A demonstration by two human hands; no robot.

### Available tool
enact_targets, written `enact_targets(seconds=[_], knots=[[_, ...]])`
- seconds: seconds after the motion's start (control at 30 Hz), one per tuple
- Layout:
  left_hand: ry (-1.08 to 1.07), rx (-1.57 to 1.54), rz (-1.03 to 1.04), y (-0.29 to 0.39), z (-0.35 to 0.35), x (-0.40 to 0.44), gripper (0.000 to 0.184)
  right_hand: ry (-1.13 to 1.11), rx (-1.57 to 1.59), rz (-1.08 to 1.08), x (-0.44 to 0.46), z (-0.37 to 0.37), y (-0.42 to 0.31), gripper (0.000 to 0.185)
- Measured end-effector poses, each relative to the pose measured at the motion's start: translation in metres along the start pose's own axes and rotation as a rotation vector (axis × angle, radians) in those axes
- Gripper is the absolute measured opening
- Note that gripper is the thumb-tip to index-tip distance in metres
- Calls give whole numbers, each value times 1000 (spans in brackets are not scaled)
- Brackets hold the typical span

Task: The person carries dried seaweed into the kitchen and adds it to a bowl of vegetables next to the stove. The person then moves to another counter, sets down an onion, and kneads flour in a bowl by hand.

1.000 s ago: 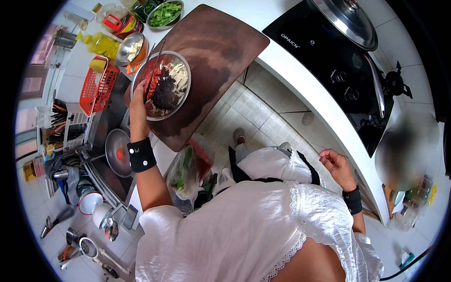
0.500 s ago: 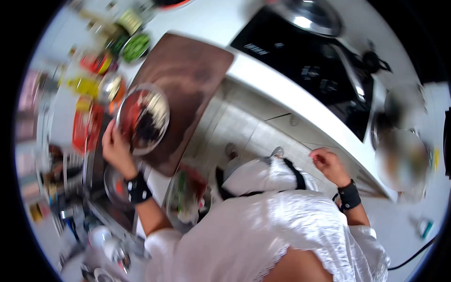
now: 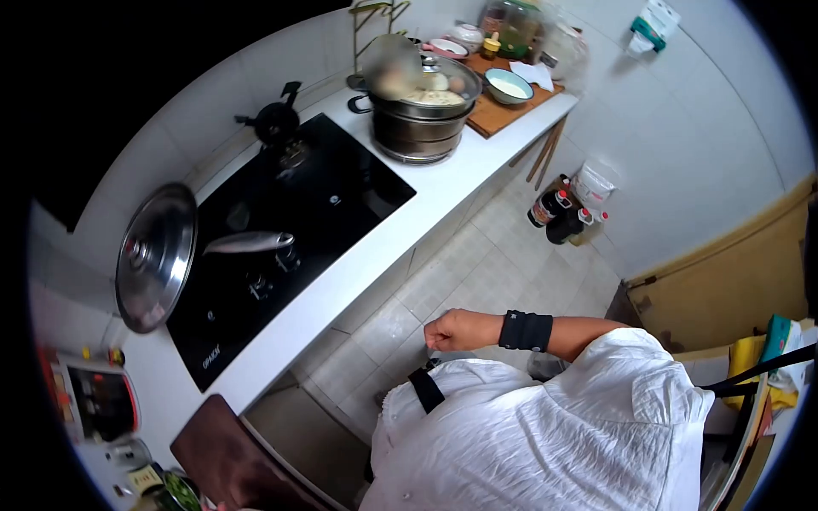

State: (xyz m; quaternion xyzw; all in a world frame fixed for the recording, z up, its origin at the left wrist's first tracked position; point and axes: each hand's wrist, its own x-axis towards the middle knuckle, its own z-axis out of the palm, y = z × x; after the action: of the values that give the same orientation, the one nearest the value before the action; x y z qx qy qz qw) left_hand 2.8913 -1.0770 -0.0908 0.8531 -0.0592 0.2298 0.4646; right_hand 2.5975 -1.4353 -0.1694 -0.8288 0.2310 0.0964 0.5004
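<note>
My right hand [image 3: 460, 330] hangs over the floor in front of my body, its fingers curled in and nothing visible in them. A black band [image 3: 525, 330] goes round that wrist. My left hand is out of view. Beyond my right hand runs the white counter edge [image 3: 362, 251]. On the counter are a black cooktop [image 3: 341, 170] with a metal handle [image 3: 249, 243] over it, and a steel lid [image 3: 158, 255] leaning at the left. At the bottom left lies part of a brown cutting board [image 3: 243, 460], with a bowl of chopped greens [image 3: 181, 491] beside it.
A steel steamer pot [image 3: 417, 128] with a glass lid stands at the far end of the counter. Next to it, a wooden board [image 3: 490, 119] carries a bowl of white contents [image 3: 509, 86]. Dark bottles [image 3: 550, 207] stand on the floor by the wall. A yellowish door [image 3: 724, 272] is at right.
My view has swung right, from the cutting board to the cooktop and steamer pot. My left hand, which was at the bowl of ingredients, has left the view. My right hand is more closed.
</note>
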Motion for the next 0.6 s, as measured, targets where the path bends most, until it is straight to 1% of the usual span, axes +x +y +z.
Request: enact_targets(seconds=[0.07,0.1,0.13,0.17,0.2,0.27,0.33,0.4,0.43,0.47,0.5,0.53,0.57,0.6], knots=[[-160,11,-249,79,36,-22,25,34,11,50,-10,-17,6,8],[-217,-204,-178,9,73,-20,20,74,-10,62,-4,-17,14,8],[-264,-398,-107,-42,97,-22,16,93,-22,64,-12,-29,15,9],[-321,-257,-19,-23,112,-38,12,108,-40,66,-15,-37,22,10],[-370,-110,61,8,126,-58,21,180,-25,13,-20,-46,31,8],[-509,-179,93,40,157,-101,31,308,9,-100,-26,-59,60,5],[-672,-232,159,58,189,-130,28,364,-22,-143,-29,-80,82,7],[-749,-211,121,91,209,-150,25,395,-18,-189,-35,-104,96,14],[-780,-176,164,101,218,-156,24,406,-7,-217,-35,-118,99,18],[-805,-136,200,105,227,-161,24,345,16,-156,-32,-133,97,20],[-858,-161,48,105,235,-167,18,285,28,-98,-27,-147,95,22],[-902,-195,-104,107,239,-170,14,290,8,-164,-18,-157,98,22],[-885,-167,-82,106,249,-170,12,313,-12,-230,0,-159,104,22],[-877,-135,-69,113,249,-170,19,333,-25,-288,10,-168,100,23]])
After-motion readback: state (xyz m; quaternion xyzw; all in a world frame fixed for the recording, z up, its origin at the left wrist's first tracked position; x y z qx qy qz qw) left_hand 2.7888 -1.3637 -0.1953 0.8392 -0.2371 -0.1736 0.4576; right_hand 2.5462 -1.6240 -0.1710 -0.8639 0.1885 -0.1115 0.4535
